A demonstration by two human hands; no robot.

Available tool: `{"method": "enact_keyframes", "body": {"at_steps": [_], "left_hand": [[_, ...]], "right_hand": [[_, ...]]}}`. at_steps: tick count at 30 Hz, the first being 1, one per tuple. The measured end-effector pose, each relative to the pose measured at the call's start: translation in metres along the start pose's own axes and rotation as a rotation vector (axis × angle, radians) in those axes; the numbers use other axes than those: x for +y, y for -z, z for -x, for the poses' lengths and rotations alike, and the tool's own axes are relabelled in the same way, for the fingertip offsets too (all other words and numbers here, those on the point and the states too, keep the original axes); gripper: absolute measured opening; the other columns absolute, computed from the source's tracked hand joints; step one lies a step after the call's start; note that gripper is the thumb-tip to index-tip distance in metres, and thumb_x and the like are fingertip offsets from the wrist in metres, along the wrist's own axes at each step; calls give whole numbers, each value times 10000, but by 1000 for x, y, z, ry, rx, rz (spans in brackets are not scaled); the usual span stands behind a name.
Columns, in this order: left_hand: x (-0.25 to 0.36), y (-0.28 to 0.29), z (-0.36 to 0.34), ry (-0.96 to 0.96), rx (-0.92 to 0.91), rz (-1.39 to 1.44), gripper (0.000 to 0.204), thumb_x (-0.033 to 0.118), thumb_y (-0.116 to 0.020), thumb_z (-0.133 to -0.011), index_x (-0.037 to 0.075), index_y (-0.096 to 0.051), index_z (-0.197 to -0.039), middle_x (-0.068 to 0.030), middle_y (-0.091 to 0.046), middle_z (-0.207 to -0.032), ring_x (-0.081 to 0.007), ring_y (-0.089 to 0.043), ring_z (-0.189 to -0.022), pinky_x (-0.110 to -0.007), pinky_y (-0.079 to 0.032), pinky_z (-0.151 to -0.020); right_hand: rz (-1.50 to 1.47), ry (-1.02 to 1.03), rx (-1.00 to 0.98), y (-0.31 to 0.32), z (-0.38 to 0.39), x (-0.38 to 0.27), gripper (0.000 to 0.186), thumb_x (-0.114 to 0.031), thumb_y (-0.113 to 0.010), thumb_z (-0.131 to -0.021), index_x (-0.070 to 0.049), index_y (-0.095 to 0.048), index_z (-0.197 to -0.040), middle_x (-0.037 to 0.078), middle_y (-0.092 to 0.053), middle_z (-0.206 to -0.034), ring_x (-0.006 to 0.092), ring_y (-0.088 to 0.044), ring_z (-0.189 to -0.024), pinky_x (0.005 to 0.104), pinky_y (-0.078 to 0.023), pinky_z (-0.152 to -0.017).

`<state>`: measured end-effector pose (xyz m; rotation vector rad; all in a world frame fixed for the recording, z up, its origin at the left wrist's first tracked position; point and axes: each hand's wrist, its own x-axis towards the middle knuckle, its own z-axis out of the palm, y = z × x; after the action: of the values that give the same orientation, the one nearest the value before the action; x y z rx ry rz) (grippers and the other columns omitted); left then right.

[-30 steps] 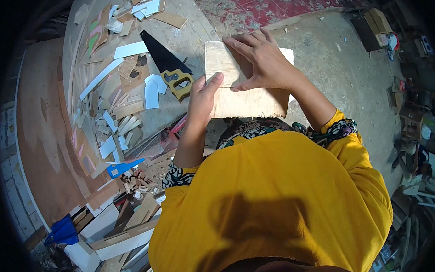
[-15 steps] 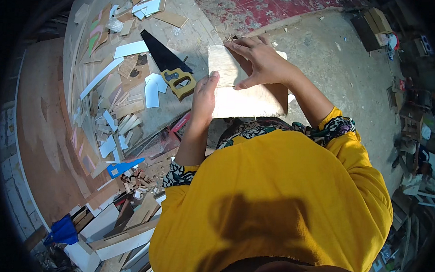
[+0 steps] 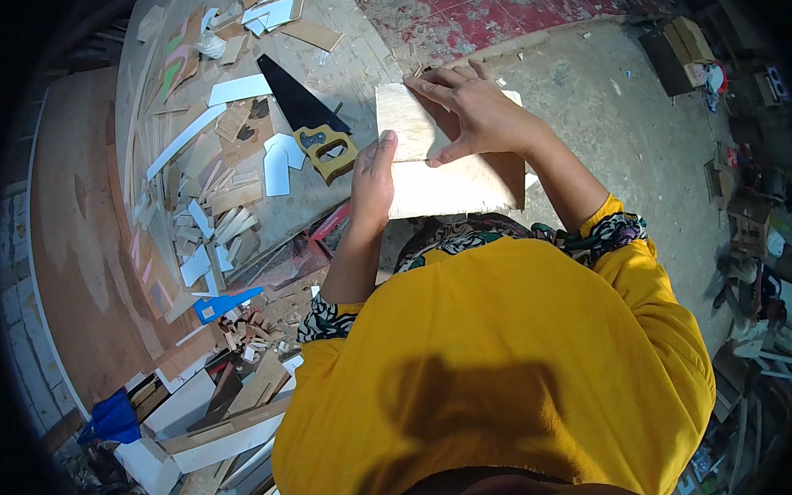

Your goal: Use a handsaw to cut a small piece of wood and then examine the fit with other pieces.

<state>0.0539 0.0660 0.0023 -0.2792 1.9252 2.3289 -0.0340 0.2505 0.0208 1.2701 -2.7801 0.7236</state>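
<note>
Close in front of my body I hold a pale plywood piece (image 3: 455, 188), made of two flat parts that meet along a seam; whether it is a box or stacked boards I cannot tell. My left hand (image 3: 374, 179) grips its left edge, thumb on top and fingers hidden behind. My right hand (image 3: 479, 115) spans the upper part, fingertips at the far edge and thumb by the seam. Shadow from that hand falls on the wood. To the left, a handsaw (image 3: 309, 122) with a black blade and yellow handle lies on the worktable, touched by neither hand.
The worktable (image 3: 367, 68) carries white strips (image 3: 186, 140) and many wood offcuts. A large brown board (image 3: 74, 210) stands left. Below lie a blue saw-like tool (image 3: 226, 304) and stacked planks (image 3: 223, 442). A cardboard box (image 3: 689, 40) sits far right on the concrete floor (image 3: 610, 107).
The plywood's left side has shifted very slightly left and down, and my left hand has moved a little with it. My right hand stays nearly in place.
</note>
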Motion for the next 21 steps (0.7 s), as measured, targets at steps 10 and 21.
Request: {"method": "enact_keyframes", "body": {"at_steps": [10, 21], "left_hand": [[-9, 5, -1, -35, -46, 98, 357, 252, -434, -960, -70, -550, -1061, -92, -613, -945, -127, -570, -824, -265, -454, -751], [-37, 26, 1, -398, 4, -277, 275, 189, -466, -939, -65, -569, -916, -83, -610, -765, -118, -548, -681, -274, -438, -629]], "right_hand": [[46, 15, 121, 14, 5, 9, 1157, -510, -810, -445, -168, -281, -1415, 170, -439, -1310, 367, -412, -1204, 578, -181, -1041], [-326, -110, 215, 42, 5, -2, 512, -347, -755, -687, -10, -633, -1053, 161, -656, -917, 276, -652, -766, 342, -509, -700]]}}
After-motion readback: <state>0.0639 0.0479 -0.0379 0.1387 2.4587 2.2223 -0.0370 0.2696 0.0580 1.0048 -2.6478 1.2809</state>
